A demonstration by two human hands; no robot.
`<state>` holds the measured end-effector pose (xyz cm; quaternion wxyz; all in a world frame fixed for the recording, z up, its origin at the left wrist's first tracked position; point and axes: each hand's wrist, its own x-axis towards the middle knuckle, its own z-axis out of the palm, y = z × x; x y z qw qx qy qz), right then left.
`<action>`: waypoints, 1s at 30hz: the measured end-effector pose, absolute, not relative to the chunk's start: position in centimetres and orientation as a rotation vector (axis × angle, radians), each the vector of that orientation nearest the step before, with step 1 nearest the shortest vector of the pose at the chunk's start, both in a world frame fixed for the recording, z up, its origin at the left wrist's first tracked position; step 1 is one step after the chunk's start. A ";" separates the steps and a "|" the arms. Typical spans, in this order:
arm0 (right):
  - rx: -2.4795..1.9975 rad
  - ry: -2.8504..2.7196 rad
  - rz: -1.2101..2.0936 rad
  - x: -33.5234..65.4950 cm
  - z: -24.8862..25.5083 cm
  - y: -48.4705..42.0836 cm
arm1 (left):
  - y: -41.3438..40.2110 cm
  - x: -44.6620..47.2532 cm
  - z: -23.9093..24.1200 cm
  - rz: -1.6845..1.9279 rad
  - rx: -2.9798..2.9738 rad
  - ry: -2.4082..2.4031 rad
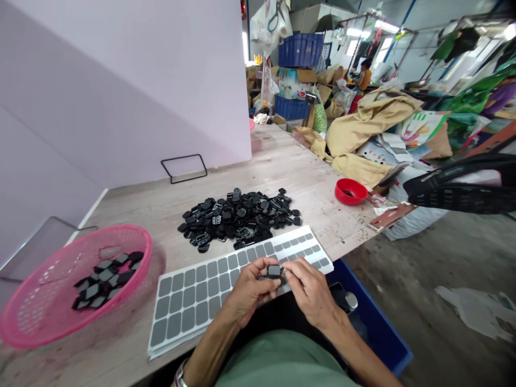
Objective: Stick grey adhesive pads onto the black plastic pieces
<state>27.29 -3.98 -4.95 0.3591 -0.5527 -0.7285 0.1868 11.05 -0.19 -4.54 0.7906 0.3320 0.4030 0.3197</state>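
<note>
My left hand [250,290] and my right hand [310,290] meet over the near table edge, both pinching one small black square piece [274,270] with a grey face. Under them lies a white sheet of grey square stickers [193,293], several rows long. Behind the sheet sits a loose pile of black plastic pieces [237,217]. A pink basket [48,290] at the left holds several pieces with grey faces.
A small red bowl [350,191] stands near the table's right edge. A black wire stand [184,167] leans at the lilac wall. A blue bin [374,328] sits below the table edge. Bags, crates and a distant person fill the background.
</note>
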 end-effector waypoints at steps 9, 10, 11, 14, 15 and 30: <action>-1.456 -1.942 0.410 27.2 -5.1 -3.9 | 0.0 11.2 -4.7 0.697 0.719 0.888; -1.454 -1.947 0.404 27.2 -5.1 -3.8 | 0.0 11.2 -4.7 0.701 0.724 0.891; -1.453 -1.953 0.400 27.2 -5.2 -3.8 | 0.0 11.2 -4.9 0.704 0.729 0.890; -1.460 -1.966 0.401 27.2 -5.4 -3.8 | 0.0 11.2 -5.3 0.710 0.743 0.878; -1.465 -1.969 0.404 27.2 -5.4 -3.8 | 0.0 11.2 -5.4 0.709 0.750 0.875; -1.567 -2.049 0.403 26.5 -5.7 -3.7 | 0.2 11.5 -5.8 0.739 0.928 1.012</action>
